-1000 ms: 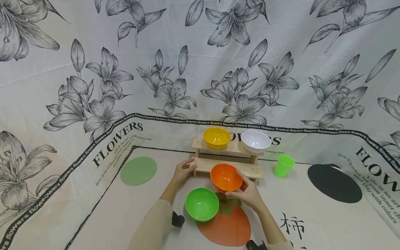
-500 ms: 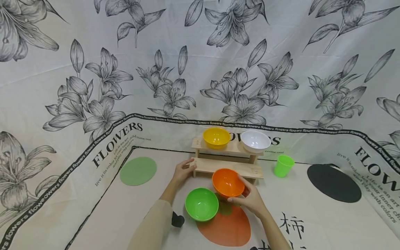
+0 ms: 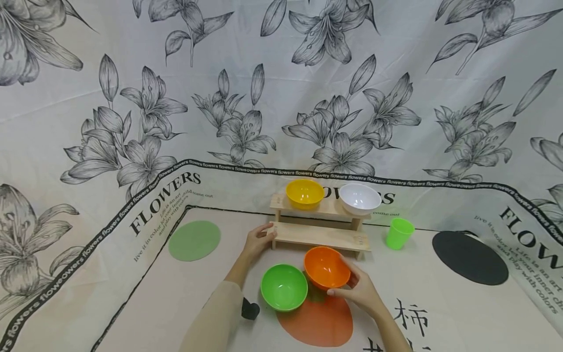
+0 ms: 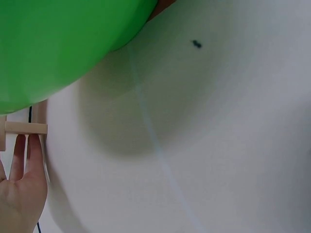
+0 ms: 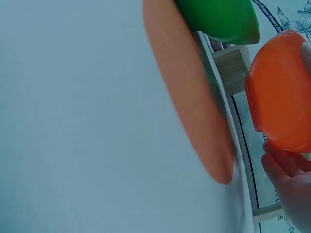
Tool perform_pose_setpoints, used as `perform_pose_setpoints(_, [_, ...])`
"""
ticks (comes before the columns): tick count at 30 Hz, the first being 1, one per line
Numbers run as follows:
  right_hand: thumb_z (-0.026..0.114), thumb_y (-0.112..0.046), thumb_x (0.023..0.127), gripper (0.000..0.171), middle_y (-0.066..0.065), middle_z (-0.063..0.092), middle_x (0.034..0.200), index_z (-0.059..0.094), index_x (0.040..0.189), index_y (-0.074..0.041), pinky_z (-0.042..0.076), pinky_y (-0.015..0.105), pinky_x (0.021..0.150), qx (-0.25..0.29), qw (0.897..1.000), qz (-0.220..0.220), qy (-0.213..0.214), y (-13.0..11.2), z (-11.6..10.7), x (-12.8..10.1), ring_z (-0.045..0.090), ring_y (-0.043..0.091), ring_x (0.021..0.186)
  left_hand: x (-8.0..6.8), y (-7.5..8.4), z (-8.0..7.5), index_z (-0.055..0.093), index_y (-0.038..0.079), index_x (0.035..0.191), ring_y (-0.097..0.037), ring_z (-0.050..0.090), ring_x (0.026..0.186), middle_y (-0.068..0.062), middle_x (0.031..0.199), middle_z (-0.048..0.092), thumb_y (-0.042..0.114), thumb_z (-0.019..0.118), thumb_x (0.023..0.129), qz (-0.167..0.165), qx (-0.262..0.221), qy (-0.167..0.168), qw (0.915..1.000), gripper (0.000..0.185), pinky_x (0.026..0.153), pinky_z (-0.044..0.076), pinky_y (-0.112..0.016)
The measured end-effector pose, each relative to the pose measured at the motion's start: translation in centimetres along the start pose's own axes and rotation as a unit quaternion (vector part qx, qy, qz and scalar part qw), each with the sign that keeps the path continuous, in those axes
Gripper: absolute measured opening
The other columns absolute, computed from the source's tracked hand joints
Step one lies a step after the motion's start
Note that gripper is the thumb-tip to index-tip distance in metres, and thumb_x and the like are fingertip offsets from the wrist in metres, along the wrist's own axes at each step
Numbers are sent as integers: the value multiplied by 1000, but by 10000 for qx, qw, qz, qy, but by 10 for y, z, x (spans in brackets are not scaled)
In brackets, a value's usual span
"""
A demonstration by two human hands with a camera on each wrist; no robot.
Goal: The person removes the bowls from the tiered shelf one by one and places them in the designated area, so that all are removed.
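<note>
My right hand [image 3: 358, 288] has the orange bowl [image 3: 325, 266] pinched at its four o'clock side, in front of the wooden stand [image 3: 321, 235].
From the orange bowl, the green bowl [image 3: 283, 288] crowds me at eight o'clock; I cannot tell whether the two touch. The stand blocks twelve o'clock, with the yellow bowl [image 3: 305, 195] on its top shelf at eleven and the white bowl [image 3: 359, 199] at one; the green cup [image 3: 400, 234] stands at two. My left hand [image 3: 258, 242], at ten, touches the end of the stand's lower shelf, and the left wrist view shows its fingers [image 4: 35, 158] straight there. The head view shows the bowls' insides; only the right wrist view shows the orange bowl's underside, held off the table [image 3: 176, 293].
</note>
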State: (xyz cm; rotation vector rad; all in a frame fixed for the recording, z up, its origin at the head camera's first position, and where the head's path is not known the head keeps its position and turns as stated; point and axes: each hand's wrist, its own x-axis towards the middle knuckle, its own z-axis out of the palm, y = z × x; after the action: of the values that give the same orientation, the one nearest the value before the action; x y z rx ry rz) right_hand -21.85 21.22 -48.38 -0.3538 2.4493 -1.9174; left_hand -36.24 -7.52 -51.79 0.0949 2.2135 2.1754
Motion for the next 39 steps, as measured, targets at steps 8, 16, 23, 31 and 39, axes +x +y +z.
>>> perform_pose_setpoints(8, [79, -5, 73, 89, 25, 29, 148, 27, 144, 6, 41, 30, 103, -47, 9995, 303, -45, 3, -2, -9, 37, 40, 131, 3, -4, -2, 58, 6, 126, -32, 60, 104, -24, 115, 59, 24, 72, 83, 355, -79, -126, 9993, 49, 89, 54, -36])
perform_pose_setpoints(16, [79, -3, 72, 90, 27, 28, 148, 26, 144, 8, 42, 18, 98, 92, 9992, 358, -146, 6, -3, -17, 35, 42, 131, -16, 24, 0, 51, -6, 129, -31, 59, 103, -30, 118, 56, 6, 65, 87, 42, -225, -114, 9997, 46, 94, 51, -41])
perform_pose_setpoints(23, [80, -4, 71, 91, 29, 29, 147, 26, 143, 9, 44, 26, 100, 48, 9987, 449, -220, 6, -4, -22, 36, 44, 130, -22, 31, 1, 51, -7, 129, -29, 60, 101, -30, 118, 56, 7, 65, 87, 86, -245, -150, 9996, 46, 94, 51, -40])
perform_pose_setpoints(31, [78, -4, 73, 88, 29, 28, 147, 26, 144, 8, 44, 31, 101, 58, 9977, 582, -339, 4, -6, -27, 35, 44, 131, -22, 31, 1, 50, -6, 130, -27, 59, 101, -30, 119, 55, 6, 64, 88, 24, -245, -204, 9995, 46, 96, 49, -42])
perform_pose_setpoints(39, [78, -2, 73, 89, 33, 26, 145, 24, 142, 12, 45, 18, 96, 129, 9973, 404, -605, 7, -10, -30, 34, 47, 129, -22, 33, 1, 50, -7, 130, -27, 59, 101, -30, 118, 55, 6, 64, 88, 6, -237, -154, 9996, 46, 96, 49, -42])
